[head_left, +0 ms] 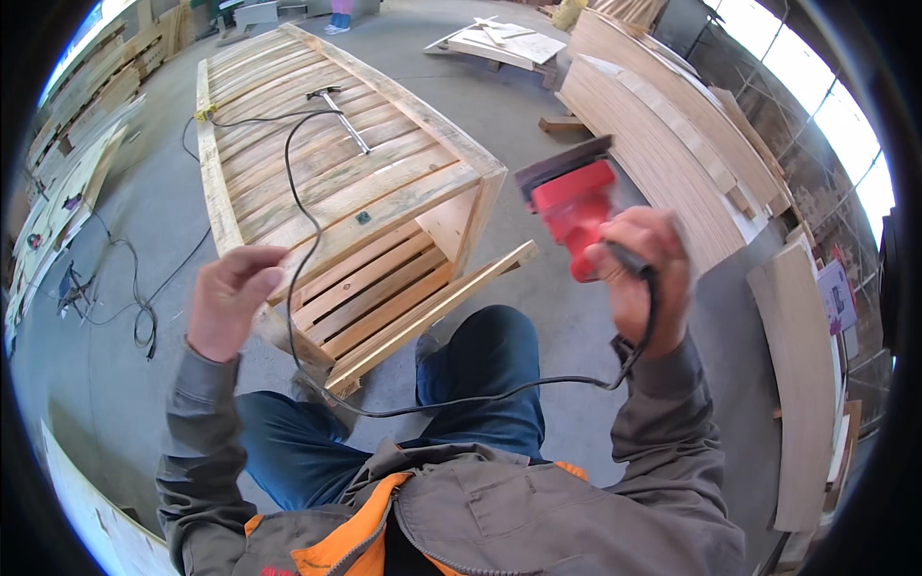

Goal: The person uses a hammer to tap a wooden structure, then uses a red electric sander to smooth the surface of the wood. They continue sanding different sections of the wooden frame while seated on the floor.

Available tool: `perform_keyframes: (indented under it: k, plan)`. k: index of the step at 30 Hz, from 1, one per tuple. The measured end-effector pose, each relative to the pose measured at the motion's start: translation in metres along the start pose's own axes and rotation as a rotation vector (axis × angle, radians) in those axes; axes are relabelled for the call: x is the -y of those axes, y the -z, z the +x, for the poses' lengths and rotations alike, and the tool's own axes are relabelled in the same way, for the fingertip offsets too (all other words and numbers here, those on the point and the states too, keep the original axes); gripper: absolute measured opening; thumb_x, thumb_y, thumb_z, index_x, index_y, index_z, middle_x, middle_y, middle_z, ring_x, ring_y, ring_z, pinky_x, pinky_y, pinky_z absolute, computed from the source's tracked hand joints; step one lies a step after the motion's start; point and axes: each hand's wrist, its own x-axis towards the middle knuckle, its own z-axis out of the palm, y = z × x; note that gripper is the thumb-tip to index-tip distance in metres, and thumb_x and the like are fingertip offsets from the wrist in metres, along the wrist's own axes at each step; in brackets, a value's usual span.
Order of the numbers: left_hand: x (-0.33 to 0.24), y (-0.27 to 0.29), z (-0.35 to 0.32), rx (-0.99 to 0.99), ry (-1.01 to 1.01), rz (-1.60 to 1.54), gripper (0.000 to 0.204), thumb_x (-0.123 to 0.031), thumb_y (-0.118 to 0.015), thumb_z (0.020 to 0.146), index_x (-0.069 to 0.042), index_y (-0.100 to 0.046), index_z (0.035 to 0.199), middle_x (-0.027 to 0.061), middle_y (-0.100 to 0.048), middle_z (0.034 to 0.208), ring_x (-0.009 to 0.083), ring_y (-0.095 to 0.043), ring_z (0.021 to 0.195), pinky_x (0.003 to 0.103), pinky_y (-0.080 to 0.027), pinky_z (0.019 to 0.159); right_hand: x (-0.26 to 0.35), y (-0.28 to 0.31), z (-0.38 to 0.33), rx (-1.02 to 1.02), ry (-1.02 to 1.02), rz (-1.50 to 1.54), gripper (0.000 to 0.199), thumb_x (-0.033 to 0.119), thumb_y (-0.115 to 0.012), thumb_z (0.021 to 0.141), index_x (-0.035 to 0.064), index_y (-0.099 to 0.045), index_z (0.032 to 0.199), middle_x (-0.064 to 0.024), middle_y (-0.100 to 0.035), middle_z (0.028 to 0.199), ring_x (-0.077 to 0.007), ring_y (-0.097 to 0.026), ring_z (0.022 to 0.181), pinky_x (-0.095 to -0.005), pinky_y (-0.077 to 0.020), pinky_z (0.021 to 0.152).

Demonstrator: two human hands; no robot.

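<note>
My right hand (645, 278) is raised to the right of the crate, wrapped round the body of a red power sander (576, 206). The sander is tilted and slightly blurred, with its dark flat pad facing up and away. Its black cord (471, 398) loops low across my legs and up over the crate. My left hand (230, 300) is at the near left corner of a slatted wooden crate (384, 206), thumb and fingers closed about that corner. A hammer (338, 120) lies on the slats. The crate's near end is uncovered, showing slats inside, with a lower board (432, 312) across it.
Stacked wooden panels (663, 144) stand along the right side. A low pile of white boards (504, 43) is farther back. More timber (96, 86) lines the left, with a loose black cable (144, 322) on the floor. Another person's legs (340, 17) show at the top.
</note>
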Motion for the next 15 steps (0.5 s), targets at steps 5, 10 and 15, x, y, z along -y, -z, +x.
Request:
perform_keyframes:
  k: [5,10,15]
  plan:
    - [-0.022,-0.105,-0.024,0.246,0.146,-0.404,0.065,-0.033,-0.082,0.094,0.003,-0.062,0.143,0.0159,-0.07,0.137,0.0245,-0.065,0.127,0.04,-0.05,0.113,0.034,-0.038,0.014,0.019,-0.048,0.276,0.026,0.003,-0.085,0.08,0.006,-0.071,0.102,-0.0106,-0.067,0.105,-0.0296,-0.065,0.093,-0.0411,-0.0547,0.081]
    - [-0.006,-0.151,-0.058,0.33,0.409,-1.027,0.086,-0.06,-0.076,0.094,-0.002,-0.053,0.154,0.0141,-0.065,0.144,0.0258,-0.06,0.134,0.046,-0.046,0.115,0.061,-0.079,0.013,0.122,0.022,0.429,0.032,0.006,-0.088,0.076,0.0089,-0.072,0.103,-0.0083,-0.068,0.105,-0.0313,-0.066,0.092,-0.0409,-0.0557,0.081]
    - [0.003,-0.155,-0.051,0.221,0.404,-1.238,0.097,-0.073,-0.067,0.094,-0.007,-0.046,0.161,0.0126,-0.059,0.153,0.0272,-0.058,0.139,0.048,-0.045,0.116,0.091,-0.104,0.0,0.171,0.191,0.379,0.029,0.009,-0.082,0.078,0.0104,-0.074,0.106,-0.0071,-0.067,0.108,-0.0307,-0.066,0.095,-0.0412,-0.0573,0.085]
